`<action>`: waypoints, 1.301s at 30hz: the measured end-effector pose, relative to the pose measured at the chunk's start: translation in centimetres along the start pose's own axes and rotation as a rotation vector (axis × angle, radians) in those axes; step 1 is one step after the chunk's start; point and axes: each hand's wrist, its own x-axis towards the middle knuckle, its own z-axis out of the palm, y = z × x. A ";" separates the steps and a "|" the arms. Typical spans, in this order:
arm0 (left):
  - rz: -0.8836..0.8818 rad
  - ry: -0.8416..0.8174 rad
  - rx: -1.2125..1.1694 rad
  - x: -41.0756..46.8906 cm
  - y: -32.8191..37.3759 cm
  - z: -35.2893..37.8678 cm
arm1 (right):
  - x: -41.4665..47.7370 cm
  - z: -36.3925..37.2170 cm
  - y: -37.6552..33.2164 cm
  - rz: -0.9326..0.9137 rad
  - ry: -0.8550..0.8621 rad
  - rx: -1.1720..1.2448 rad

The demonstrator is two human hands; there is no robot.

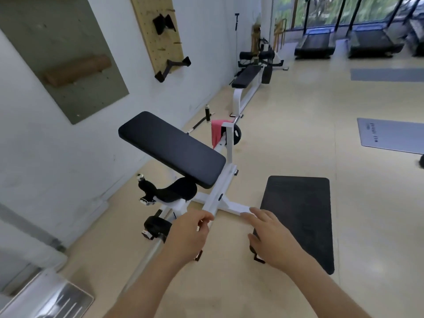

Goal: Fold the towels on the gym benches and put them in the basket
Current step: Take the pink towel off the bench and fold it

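Left hand: the left hand (188,235) is out in front, low, with the fingers curled in loosely. It holds nothing.
Right hand: the right hand (273,239) is out too, with the fingers spread flat and wide. It holds nothing.
Towel: 1 pink towel (216,132) hangs over the white frame at the far end of the near bench (172,148). It is well apart from both hands.
Other bench: a second bench (246,76) stands farther along the wall. I see no towel on it.
Basket: I cannot see a basket here.
Trip risk: the white bench legs (231,206) stick out on the floor just past the hands. Feet could catch on them on the way to the towel.
Snag risk: the towel sits next to a black weight plate (237,134) and a bar. A fast pull could catch it there or drop it on the floor.
Mat risk: the black mat (298,216) lies beside the bench. Its edge could trip a foot.
Writing: a grey mat (390,136) at the right has small dark letters, too blurry to read. I see no other words.
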 end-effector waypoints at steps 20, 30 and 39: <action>-0.250 -0.090 -0.253 58.3 -4.9 2.6 | 54.3 -7.2 16.2 0.704 -0.125 1.255; -0.577 -0.028 -0.695 81.8 -8.7 2.7 | 78.4 -9.2 21.8 0.919 -0.038 1.817; -0.762 -0.010 -0.732 96.2 -14.7 9.8 | 97.5 -4.4 27.9 1.010 -0.224 1.665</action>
